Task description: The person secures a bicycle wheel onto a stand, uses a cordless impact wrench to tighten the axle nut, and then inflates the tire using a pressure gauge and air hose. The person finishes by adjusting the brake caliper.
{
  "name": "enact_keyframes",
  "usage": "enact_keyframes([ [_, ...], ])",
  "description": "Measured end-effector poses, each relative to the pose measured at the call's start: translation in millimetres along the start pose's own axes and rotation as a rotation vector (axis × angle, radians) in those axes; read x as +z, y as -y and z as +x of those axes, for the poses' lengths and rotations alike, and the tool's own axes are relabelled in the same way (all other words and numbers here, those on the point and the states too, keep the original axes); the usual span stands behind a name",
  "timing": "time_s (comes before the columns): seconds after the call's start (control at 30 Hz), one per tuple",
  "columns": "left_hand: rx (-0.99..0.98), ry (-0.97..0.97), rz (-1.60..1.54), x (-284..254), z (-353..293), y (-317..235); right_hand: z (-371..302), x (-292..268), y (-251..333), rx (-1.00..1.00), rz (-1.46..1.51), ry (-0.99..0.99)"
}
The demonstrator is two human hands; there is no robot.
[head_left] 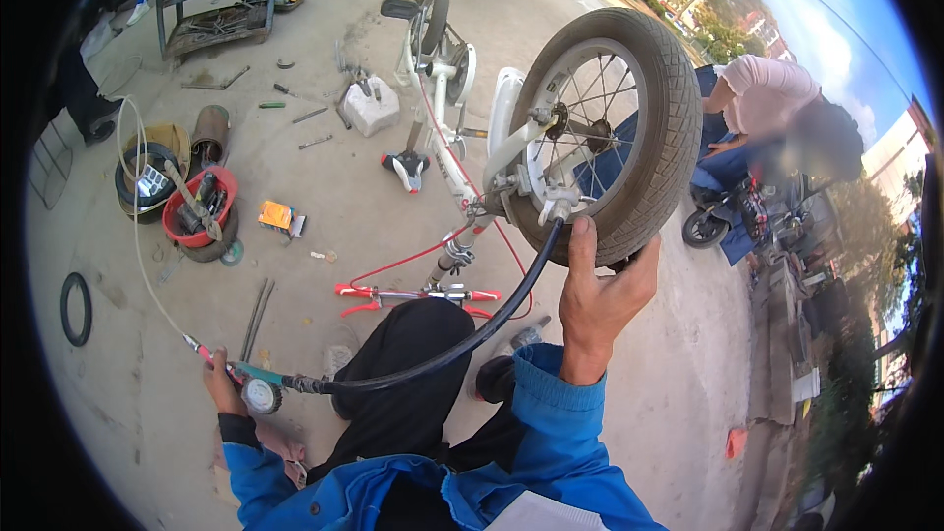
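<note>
A small white bicycle (pixel 454 172) stands upside down on the ground, its red handlebar (pixel 418 293) below. Its raised wheel has a dark tyre (pixel 678 128) and metal spokes. My left hand (pixel 226 385) is closed around the handle of a tyre inflator (pixel 258 374), which carries a round gauge (pixel 263 395). From it a black hose (pixel 462 346) curves up to the valve area inside the rim. My right hand (pixel 605 300) grips the tyre from below, one digit beside the hose end; its other fingers are partly hidden behind the tyre.
A thin pale air line (pixel 143 246) runs off left. Around it are a red basin (pixel 202 206) of parts, a loose black tyre (pixel 76 309), an orange box (pixel 278 216) and scattered tools. A metal rack (pixel 216 15) stands behind. Another person (pixel 762 103) bends over at right.
</note>
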State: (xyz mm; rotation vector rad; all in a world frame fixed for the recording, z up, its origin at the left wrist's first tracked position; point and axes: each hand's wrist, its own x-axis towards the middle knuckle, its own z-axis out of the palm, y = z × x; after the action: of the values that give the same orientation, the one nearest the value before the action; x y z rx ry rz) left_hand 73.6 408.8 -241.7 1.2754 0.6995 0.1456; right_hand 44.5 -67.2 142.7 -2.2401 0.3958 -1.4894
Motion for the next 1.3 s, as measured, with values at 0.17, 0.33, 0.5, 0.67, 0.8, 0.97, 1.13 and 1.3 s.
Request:
enact_keyframes([
  [0.17,0.021,0.007,-0.013,7,-6,-10,-5,-1,-8,0.047,0.174,-0.004],
  [0.33,0.004,0.041,-0.012,-2,1,-18,-39,17,-32,-0.062,0.228,-0.022],
  [0.5,-0.041,0.076,-0.123,-17,17,-20,-58,45,-43,0.049,0.219,-0.032],
  [0.67,-0.080,0.117,-0.144,-25,27,-31,-54,59,-55,0.071,0.264,-0.173],
  [0.8,-0.049,0.064,-0.123,-22,28,-44,-51,61,-60,0.093,0.300,-0.188],
  [0.97,-0.122,0.068,-0.082,-29,30,-61,-52,61,-65,0.118,0.344,-0.178],
  [1.13,-0.047,0.121,-0.072,-36,36,-71,-55,57,-66,0.178,0.420,-0.149],
  [1.3,-0.025,0.101,-0.066,-24,33,-77,-52,52,-64,0.221,0.454,-0.145],
])
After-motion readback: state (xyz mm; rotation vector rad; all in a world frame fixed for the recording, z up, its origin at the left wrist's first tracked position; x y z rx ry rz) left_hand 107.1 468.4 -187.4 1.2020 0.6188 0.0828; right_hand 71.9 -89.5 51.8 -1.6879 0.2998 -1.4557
